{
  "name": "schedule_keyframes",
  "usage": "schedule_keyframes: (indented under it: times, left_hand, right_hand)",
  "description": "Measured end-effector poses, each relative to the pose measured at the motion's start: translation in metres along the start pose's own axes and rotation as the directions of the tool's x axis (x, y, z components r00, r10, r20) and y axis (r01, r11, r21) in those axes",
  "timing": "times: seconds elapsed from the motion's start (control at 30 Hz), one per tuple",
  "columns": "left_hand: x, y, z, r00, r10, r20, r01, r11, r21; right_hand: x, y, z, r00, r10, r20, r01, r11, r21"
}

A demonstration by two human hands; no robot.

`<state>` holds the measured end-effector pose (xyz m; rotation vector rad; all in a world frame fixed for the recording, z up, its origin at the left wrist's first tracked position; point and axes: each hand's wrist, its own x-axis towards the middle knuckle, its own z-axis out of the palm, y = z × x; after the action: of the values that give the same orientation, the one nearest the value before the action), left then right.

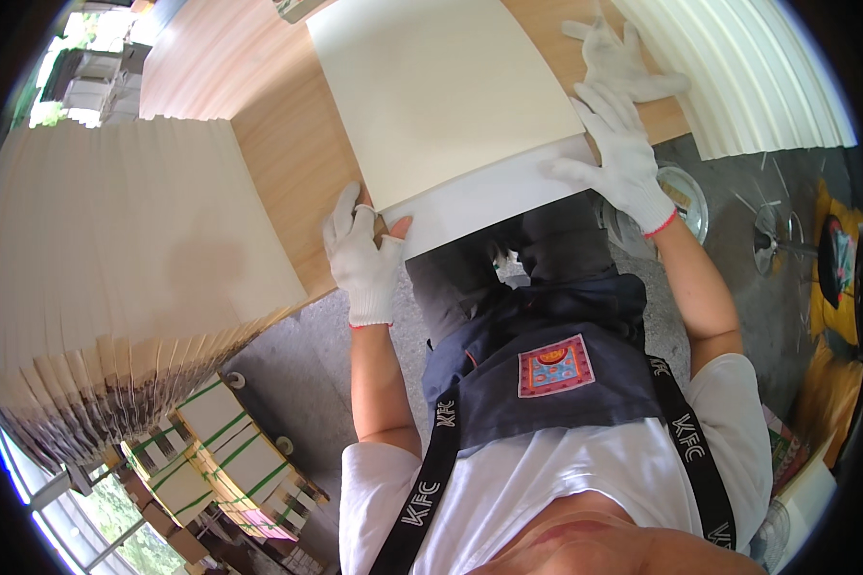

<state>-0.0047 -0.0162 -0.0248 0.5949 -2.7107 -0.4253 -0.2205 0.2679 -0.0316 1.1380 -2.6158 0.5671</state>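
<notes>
A cream sheet [441,96] lies on the wooden table, with a white sheet [489,196] showing from under its near edge. My left hand [362,251], in a white knit glove with bare fingertips at thumb and forefinger, rests by the sheets' near left corner. Its thumb is spread from the fingers and touches the white sheet. At the right edge, my gloved right hand [625,163] has its fingers stretched apart, its thumb over the white sheet. Neither hand appears to grip anything. Beyond the right hand lies another white glove [628,62], seemingly loose.
A tall fanned stack of cream sheets [125,249] stands at the left, another pale stack [738,77] at the far right. A round tub [686,196] sits below the table's right side. Strapped bundles [230,450] stand on the floor at lower left.
</notes>
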Motion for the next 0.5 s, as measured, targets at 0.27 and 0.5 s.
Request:
schedule_keyframes:
  times: [0.27, 0.5]
  left_hand:
    - [-0.0004, 0.0015, 0.0005, 1.0, -0.007, -0.026, 0.007, 1.0, 0.013]
    - [-0.001, 0.0038, 0.0007, 0.999, 0.005, -0.033, -0.004, 1.0, 0.011]
  right_hand:
    - [0.0007, -0.0002, 0.0004, 1.0, -0.012, 0.004, 0.012, 0.999, -0.048]
    - [-0.0001, -0.0008, -0.0014, 0.999, 0.029, 0.041, -0.028, 0.999, -0.017]
